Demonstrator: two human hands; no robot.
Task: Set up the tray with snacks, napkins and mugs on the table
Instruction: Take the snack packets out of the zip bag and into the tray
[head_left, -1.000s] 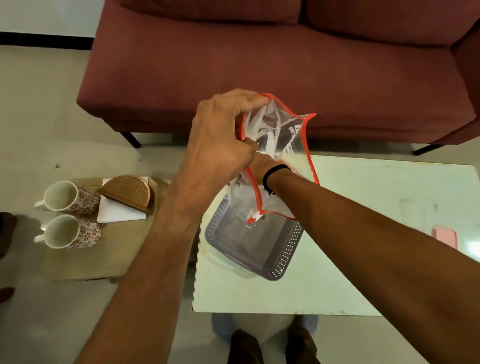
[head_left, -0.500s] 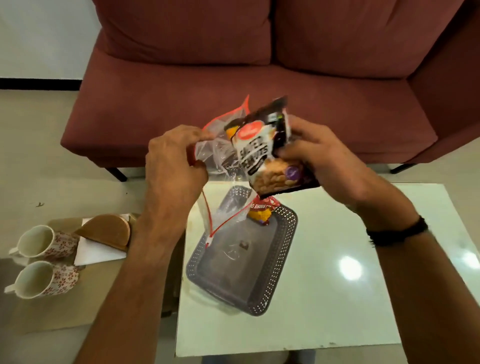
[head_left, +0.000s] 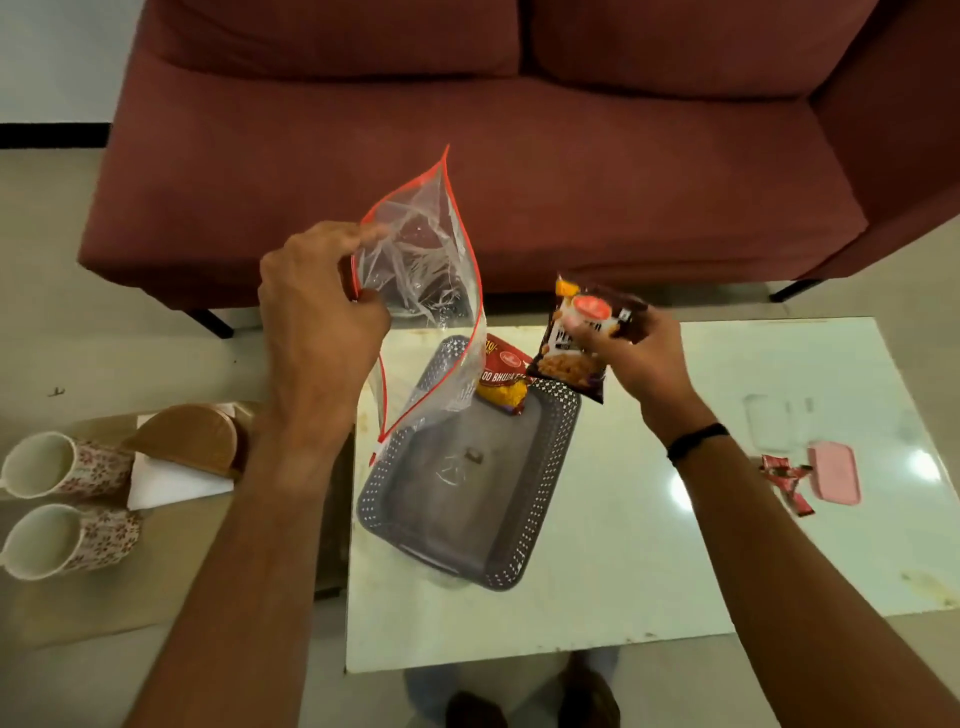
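A grey perforated tray (head_left: 540, 499) sits on the pale glass table (head_left: 649, 587). A red and yellow snack packet (head_left: 506, 382) lies in the tray's far end. My left hand (head_left: 317, 317) holds a clear zip bag with a red edge (head_left: 421, 270) up over the tray's left side. My right hand (head_left: 639, 353) holds a dark peanut snack packet (head_left: 576, 343) just above the tray's far right corner. Two floral mugs (head_left: 62, 504) and a brown napkin holder (head_left: 187, 441) with white napkins (head_left: 166, 480) stand on a low stand at the left.
A maroon sofa (head_left: 519, 156) runs along the far side of the table. A pink case (head_left: 834, 472) and a small red wrapper (head_left: 784, 483) lie at the table's right. My shoes (head_left: 535, 701) show below the table's near edge.
My right hand has pulled the dark peanut packet out of the zip bag and moved it right and down toward the tray. My left hand has lifted the zip bag, which now looks empty.
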